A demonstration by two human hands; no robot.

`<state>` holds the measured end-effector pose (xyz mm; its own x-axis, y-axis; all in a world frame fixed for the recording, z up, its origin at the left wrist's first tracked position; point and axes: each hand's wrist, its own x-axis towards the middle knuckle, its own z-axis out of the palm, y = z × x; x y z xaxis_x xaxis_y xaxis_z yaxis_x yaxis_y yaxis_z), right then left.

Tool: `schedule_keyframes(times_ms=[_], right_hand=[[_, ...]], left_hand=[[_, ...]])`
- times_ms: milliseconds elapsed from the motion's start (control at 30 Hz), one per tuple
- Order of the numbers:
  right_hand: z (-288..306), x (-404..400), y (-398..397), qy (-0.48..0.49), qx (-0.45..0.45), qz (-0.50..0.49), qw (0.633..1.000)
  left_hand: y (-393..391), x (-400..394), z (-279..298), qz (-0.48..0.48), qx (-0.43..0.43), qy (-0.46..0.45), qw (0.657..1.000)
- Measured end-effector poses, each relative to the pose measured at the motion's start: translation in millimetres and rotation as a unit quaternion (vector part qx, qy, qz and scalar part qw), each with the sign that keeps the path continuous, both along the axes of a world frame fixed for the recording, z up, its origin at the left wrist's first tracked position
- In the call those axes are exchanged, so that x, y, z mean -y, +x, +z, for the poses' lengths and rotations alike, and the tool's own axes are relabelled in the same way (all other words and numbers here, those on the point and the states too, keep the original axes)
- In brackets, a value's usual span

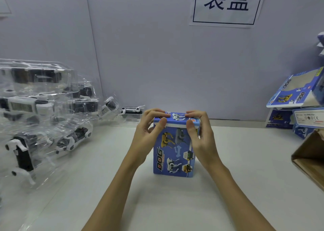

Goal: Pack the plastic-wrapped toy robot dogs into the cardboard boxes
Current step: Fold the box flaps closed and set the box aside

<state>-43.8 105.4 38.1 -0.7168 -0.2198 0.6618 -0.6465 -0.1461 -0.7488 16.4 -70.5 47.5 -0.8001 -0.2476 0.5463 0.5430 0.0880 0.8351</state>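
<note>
Brown carton (310,158) cut off at right edge, near side. Blue DOG box (173,152) stood upright at bench (175,204) centre, top flap held down by both hands. Left hand (149,127): fingers curled over top edge, thumb on front. Right hand (199,129): same grip, opposite corner. Contents of box hidden. Plastic-wrapped robot dogs (43,108) heaped at left, overlapping; count cannot be told. Further blue boxes (298,97) stacked far right, partly cut off; number unclear. Wall sign (226,3) cropped at top.
</note>
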Motion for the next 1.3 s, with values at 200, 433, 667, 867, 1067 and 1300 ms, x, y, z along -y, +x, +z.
schedule_keyframes(times_ms=[200,433,667,867,1067,1300], right_hand=[[-0.6,1.2,-0.4,0.022,-0.022,-0.027,0.999],[-6.4,16.7,11.4,-0.028,-0.024,-0.129,0.991],[-2.0,13.3,11.1,-0.024,0.113,0.018,0.993],[8.8,-3.2,2.8,0.022,0.098,0.031,0.994],[2.9,-2.2,2.1,0.027,0.088,0.039,0.995],[-7.2,11.9,5.5,0.038,0.088,0.057,0.994]], left_hand=[[-3.2,-4.4,-3.8,-0.028,0.048,0.033,0.998],[-6.4,-13.7,-9.1,0.288,-0.073,-0.096,0.95],[-1.3,-15.8,-11.9,0.228,-0.064,-0.383,0.893],[-7.9,-4.7,-15.3,0.238,-0.116,-0.463,0.846],[-11.3,2.8,-19.8,0.195,-0.102,-0.491,0.843],[-12.8,-0.9,-23.3,0.211,-0.113,-0.482,0.843]])
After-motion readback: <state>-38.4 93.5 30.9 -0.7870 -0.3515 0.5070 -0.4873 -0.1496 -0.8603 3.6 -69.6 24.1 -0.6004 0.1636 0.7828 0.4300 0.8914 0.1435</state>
